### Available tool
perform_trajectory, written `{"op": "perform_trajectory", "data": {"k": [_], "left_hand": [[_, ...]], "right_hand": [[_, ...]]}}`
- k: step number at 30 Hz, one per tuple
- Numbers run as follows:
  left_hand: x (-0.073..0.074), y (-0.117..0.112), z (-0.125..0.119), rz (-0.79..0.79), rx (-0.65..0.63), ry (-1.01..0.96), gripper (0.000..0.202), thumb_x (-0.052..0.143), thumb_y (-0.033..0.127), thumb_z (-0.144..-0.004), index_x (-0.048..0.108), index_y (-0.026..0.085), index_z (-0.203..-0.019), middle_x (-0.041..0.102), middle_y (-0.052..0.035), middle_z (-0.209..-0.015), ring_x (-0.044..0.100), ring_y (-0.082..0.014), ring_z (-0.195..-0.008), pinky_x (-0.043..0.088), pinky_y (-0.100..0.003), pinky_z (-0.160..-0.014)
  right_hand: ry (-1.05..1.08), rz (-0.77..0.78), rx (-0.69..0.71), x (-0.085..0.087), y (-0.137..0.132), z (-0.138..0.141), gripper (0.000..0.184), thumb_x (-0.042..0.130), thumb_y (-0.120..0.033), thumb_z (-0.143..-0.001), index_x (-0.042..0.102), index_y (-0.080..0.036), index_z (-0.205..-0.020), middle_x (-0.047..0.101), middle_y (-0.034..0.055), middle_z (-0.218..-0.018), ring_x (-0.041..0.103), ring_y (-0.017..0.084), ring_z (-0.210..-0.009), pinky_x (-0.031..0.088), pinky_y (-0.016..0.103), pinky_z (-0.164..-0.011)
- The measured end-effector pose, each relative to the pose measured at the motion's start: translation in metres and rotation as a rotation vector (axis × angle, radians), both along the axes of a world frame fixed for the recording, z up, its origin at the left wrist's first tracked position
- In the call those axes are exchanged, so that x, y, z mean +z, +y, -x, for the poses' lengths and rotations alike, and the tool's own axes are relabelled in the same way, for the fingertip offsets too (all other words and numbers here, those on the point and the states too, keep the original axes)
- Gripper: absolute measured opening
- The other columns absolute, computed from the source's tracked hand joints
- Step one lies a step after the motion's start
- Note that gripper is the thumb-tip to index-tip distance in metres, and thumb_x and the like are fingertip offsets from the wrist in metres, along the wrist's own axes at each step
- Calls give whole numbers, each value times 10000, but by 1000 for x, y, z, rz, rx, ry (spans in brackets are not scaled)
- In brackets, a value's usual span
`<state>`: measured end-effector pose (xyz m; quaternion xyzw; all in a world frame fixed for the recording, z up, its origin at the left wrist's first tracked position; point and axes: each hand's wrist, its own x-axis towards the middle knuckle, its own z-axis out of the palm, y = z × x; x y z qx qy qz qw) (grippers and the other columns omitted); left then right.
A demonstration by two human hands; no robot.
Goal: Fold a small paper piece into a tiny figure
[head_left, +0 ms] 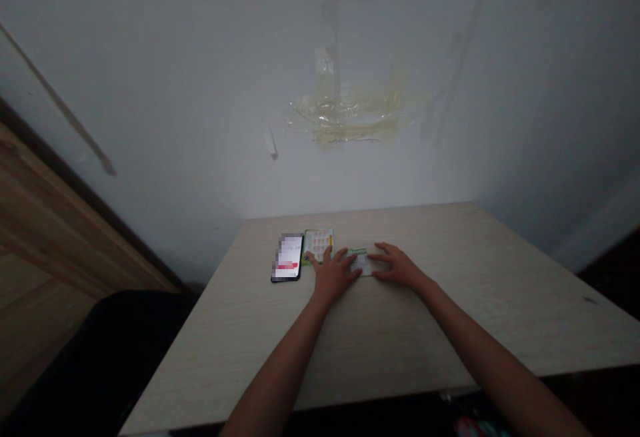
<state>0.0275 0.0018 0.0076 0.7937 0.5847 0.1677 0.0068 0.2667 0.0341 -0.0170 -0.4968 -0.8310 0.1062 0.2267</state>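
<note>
A small white card with a green top edge [361,262] lies flat on the table between my hands. My left hand [334,276] is spread palm down, its fingertips reaching the card's left edge and its thumb side over a green-bordered printed sheet or booklet [318,242]. From the other side, my right hand [397,266] touches the card's right edge with its fingers apart. Left of the printed sheet is a phone [288,258] with a lit screen, partly pixelated. The print on the card is too small to read.
The pale wood-grain table [430,350] stands against a grey-white wall [200,90] with yellowed tape [350,117] on it. A black chair-like shape [125,337] and wooden panelling [45,237] are at the left. Something colourful [477,424] shows below the table's front edge.
</note>
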Motion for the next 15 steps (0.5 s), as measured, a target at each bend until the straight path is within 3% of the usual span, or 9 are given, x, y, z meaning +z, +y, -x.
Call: {"op": "perform_trajectory", "data": {"k": [9,15], "left_hand": [[3,-2,-1,22,14,23,462,504,636,-864,550,488,-1299,512,45,-1454,260,-390,-1413,-59,-813,-1043],[4,-1,-2,24,14,18,461,493,637,-867,548,491,-1300,510,47,-1454,267,-390,-1407,-62,-817,-1037]], "right_hand": [[-3,2,4,2,-5,0,516,728,-420,-764,642,-324,-1263,452,88,-1484,397,305,-1373,326,519,-1120],[78,-47,40,-4,-3,-3,427,726,-413,-778,691,-303,-1189,545,87,-1394,458,281,-1313,351,493,-1107]]}}
